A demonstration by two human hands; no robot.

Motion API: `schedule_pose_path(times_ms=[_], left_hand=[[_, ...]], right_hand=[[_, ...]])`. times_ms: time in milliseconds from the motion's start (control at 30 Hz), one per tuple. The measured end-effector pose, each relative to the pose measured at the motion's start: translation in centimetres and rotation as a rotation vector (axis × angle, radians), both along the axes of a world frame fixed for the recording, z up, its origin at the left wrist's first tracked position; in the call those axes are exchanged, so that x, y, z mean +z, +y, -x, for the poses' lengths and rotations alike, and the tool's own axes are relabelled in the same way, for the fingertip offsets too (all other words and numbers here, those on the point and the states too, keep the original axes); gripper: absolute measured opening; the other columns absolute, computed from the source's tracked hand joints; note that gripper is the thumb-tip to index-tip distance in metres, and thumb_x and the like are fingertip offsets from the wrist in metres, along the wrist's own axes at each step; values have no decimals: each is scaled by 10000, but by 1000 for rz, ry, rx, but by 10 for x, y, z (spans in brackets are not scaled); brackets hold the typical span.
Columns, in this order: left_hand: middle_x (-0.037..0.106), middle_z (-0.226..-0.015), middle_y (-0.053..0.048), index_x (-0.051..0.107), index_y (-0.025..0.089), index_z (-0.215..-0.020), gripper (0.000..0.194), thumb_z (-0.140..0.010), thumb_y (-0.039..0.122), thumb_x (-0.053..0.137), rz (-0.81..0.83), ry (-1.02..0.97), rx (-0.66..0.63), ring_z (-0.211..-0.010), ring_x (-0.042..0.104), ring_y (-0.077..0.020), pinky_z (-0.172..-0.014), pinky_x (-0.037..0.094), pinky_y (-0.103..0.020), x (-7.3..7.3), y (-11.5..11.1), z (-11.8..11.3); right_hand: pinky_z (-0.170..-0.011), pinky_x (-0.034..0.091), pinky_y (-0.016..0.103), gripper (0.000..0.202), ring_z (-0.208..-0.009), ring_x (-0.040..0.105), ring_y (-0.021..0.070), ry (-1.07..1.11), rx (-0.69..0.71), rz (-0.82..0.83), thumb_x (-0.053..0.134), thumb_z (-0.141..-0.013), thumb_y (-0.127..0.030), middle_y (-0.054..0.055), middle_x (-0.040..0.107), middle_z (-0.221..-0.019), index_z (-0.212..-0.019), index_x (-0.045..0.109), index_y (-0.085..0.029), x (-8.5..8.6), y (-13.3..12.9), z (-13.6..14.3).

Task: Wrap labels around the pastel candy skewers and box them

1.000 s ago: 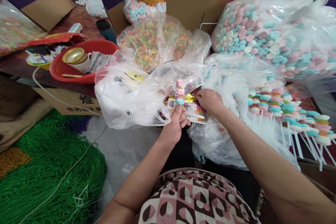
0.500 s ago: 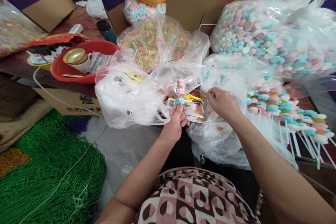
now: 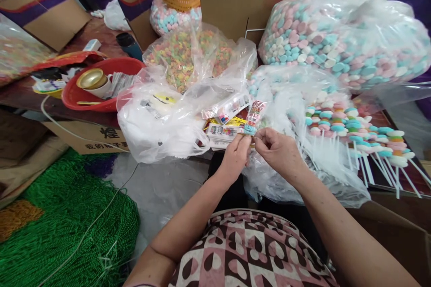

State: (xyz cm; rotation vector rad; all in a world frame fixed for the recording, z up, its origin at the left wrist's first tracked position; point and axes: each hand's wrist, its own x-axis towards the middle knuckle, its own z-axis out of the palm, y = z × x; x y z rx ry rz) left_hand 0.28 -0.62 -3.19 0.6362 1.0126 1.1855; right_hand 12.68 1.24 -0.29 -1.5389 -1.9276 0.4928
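A candy skewer in a clear printed wrapper (image 3: 255, 116) stands upright, its lower end in my left hand (image 3: 237, 154), whose fingers are closed round it. Against the wrapper's base, my right hand (image 3: 274, 148) pinches a thin gold tie. Yellow ties (image 3: 235, 121) and flat printed wrappers (image 3: 220, 131) lie just behind and left of my hands. To the right, stacked marshmallow skewers (image 3: 350, 125) on white sticks rest on plastic.
Big bags of marshmallows (image 3: 303, 31) and of small gummies (image 3: 188, 54) stand behind. A white plastic bag (image 3: 161, 130) and a red basin (image 3: 72, 94) are at left. Green cord (image 3: 84, 219) lies low at left. Cardboard boxes (image 3: 232, 4) rise at the back.
My right hand has come in to my left hand with the tie, at the wrapper's base. The wrapped skewer and my left hand have shifted right. The view has moved slightly.
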Motion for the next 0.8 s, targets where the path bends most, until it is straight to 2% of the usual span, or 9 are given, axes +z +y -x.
schedule_pose_path(times_ms=[100,233,400,500,567,667,733,800], left_hand=[[359,-540,79,471,207,-715,316,-865,455,596,-94,24,-35,-417,316,-60,-405,314,-207,-1,-2,-1],[281,-489,98,466,202,-695,306,-856,438,574,-10,-60,-79,-375,248,-48,-395,297,-196,6,-4,-3],[214,-442,103,515,181,-658,262,-851,357,492,95,-208,-275,-331,195,-47,-372,271,-184,15,-6,-3],[187,-427,101,519,177,-623,259,-839,311,468,153,-285,-411,-314,179,-51,-360,269,-184,17,-8,1],[176,-416,100,519,176,-602,276,-837,311,467,204,-331,-505,-307,174,-55,-353,283,-189,17,-9,3],[170,-399,98,512,178,-581,311,-851,327,472,263,-413,-639,-301,169,-61,-347,307,-198,18,-12,5],[178,-393,96,507,179,-582,324,-870,322,465,268,-472,-693,-298,169,-64,-345,313,-200,18,-14,5],[189,-402,95,512,174,-599,334,-895,320,459,263,-515,-694,-302,174,-62,-347,312,-194,18,-16,4]], right_hand=[[-527,362,251,158,-485,496,122,85,6,25,550,-836,-301,-31,567,-531,-748,635,-201,-1,-6,-4],[-538,396,255,204,-564,536,136,321,47,122,583,-860,-365,-11,626,-621,-799,683,-199,-5,-14,-11],[-488,372,242,259,-527,479,117,649,34,289,667,-817,-435,-19,587,-592,-718,660,-197,-15,-19,-18],[-490,396,243,289,-519,479,113,763,42,340,741,-761,-466,-18,607,-597,-691,661,-197,-18,-21,-21],[-572,473,261,279,-628,578,141,807,85,347,779,-733,-471,4,687,-724,-815,714,-212,-17,-22,-26],[-827,537,345,383,-974,662,211,839,227,399,784,-741,-485,45,739,-1034,-1046,729,-260,-17,-23,-35],[-922,517,392,344,-1065,656,231,862,314,455,772,-755,-498,50,740,-1078,-1011,746,-268,-21,-23,-39],[-925,517,406,292,-1012,682,232,915,311,461,782,-735,-515,40,760,-985,-880,760,-263,-28,-22,-40]])
